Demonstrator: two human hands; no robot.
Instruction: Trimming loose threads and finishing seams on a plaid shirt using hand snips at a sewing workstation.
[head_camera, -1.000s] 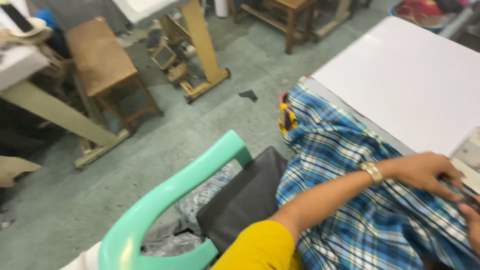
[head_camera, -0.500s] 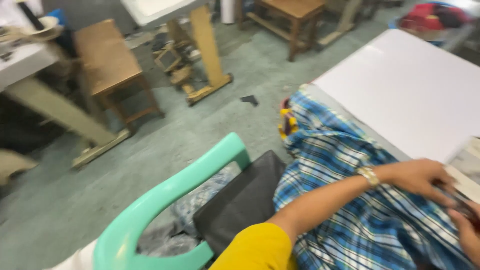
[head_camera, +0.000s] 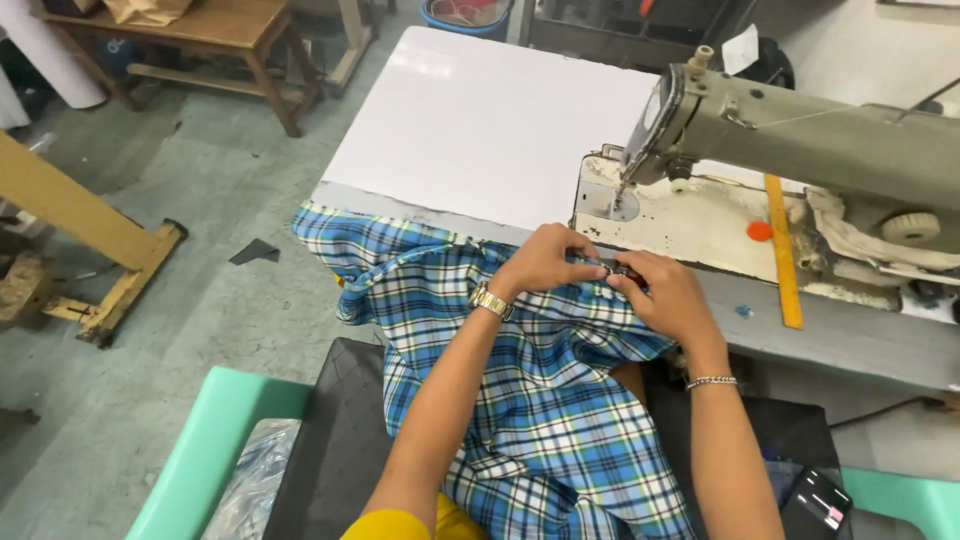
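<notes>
Seat: a mint-green plastic chair (head_camera: 200, 440) with a black quilted cushion (head_camera: 335, 440) sits nearest the camera; a dark handheld device (head_camera: 815, 500) lies at the lower right.
Cloth: the blue plaid fabric (head_camera: 520, 420) drapes from the lap up over the table edge, its long axis running from near to far, its top hem lying left to right along that edge.
Left hand: the left hand (head_camera: 545, 262), with a gold wristwatch (head_camera: 491, 300) on its wrist, is curled, fingers pinching the hem.
Right hand: the right hand (head_camera: 668, 295), wearing a thin bracelet (head_camera: 711, 381), pinches the same hem; a small dark-red tool seems nipped in its fingertips, too small to identify.
Relation: both hands meet on the hem, touching; the needle lies just beyond them, slightly right.
Machine: the grey industrial sewing machine (head_camera: 800, 130) stands on the white table (head_camera: 480, 120), an orange ruler (head_camera: 783, 250) on its bed.
Far: a wooden bench (head_camera: 200, 30) on the green floor.
</notes>
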